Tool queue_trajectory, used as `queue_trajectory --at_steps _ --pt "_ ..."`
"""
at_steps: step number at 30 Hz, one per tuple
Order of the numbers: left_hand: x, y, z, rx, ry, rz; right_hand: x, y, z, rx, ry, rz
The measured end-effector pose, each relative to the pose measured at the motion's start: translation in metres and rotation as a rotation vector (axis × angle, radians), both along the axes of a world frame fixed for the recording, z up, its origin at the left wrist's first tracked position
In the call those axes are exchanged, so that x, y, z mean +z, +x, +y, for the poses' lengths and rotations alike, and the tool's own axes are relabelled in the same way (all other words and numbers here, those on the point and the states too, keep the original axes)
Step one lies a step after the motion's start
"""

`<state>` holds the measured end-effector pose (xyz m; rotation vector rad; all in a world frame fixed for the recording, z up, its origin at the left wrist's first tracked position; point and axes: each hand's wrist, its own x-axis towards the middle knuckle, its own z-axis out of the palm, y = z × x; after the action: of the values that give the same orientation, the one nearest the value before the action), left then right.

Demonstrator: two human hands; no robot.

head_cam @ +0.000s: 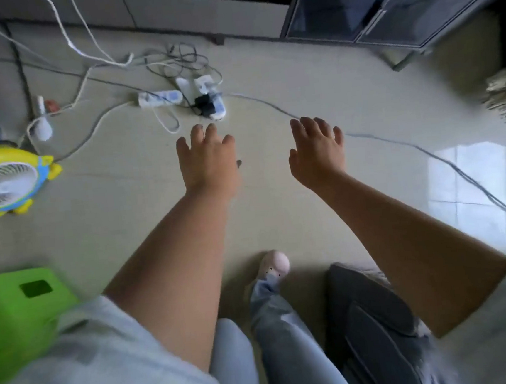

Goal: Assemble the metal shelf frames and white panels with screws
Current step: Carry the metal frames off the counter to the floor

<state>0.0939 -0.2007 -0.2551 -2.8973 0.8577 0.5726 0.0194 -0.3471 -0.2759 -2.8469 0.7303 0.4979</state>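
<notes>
Both hands are released and grasp nothing. The left hand (209, 159) and the right hand (317, 152) reach forward side by side, apart from each other, palms down with fingers straight and slightly spread, above the pale tiled floor (269, 113). Whether they touch the floor cannot be told. A small dark speck (238, 163) lies just right of the left hand, too small to identify. No shelf frame, white panel or screw can be made out in this view.

Just beyond the left fingertips lies a white power strip (160, 98) with plugs, and a tangle of cables (179, 59) sits farther back. A grey cable (394, 142) runs from there past the right hand towards the right edge.

At the left sits a yellow fish-shaped fan (3, 183), and nearer is a green stool (21, 316). Near, between the forearms, a pale shoe (273, 263) points forward below a jeans leg (288, 326), with a dark cushion (368, 298) just to its right. At the far right stands a glass-fronted cabinet (383, 12).
</notes>
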Motion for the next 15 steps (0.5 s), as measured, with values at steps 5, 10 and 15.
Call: queue_trajectory --at_steps 5,10,15 --pt "0.017 0.018 -0.120 -0.097 -0.017 -0.013 0.032 -0.003 -0.128 -0.185 -0.063 -0.027" --pt "0.036 0.087 -0.227 -0.193 -0.004 -0.073 0.054 0.035 -0.236 -0.330 -0.094 -0.065" --pt "0.052 0.170 -0.323 -0.285 -0.023 -0.120 0.064 0.107 -0.325 -0.463 -0.066 -0.132"
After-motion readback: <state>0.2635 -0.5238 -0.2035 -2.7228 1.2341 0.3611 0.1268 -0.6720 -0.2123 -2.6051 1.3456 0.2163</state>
